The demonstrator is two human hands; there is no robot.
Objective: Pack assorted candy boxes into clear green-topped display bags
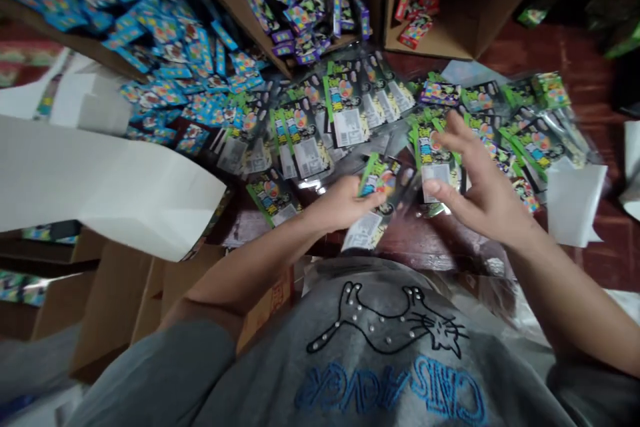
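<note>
One flat black-and-green plastic packet (384, 179) is pinched in the left hand (344, 204), likely to keep it steady above the dark red counter (425, 243); the right hand (484, 188) is wide over more packets (426, 148).

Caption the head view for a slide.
The left hand holds a printed bag while the right hand is spread over similar bags, blue packets and purple packets piled beyond.

Your left hand (346, 203) hides part of a flat black-and-green packet (385, 208); the top edge crops the brown cardboard box (453, 41) of small red packets (417, 29).
</note>
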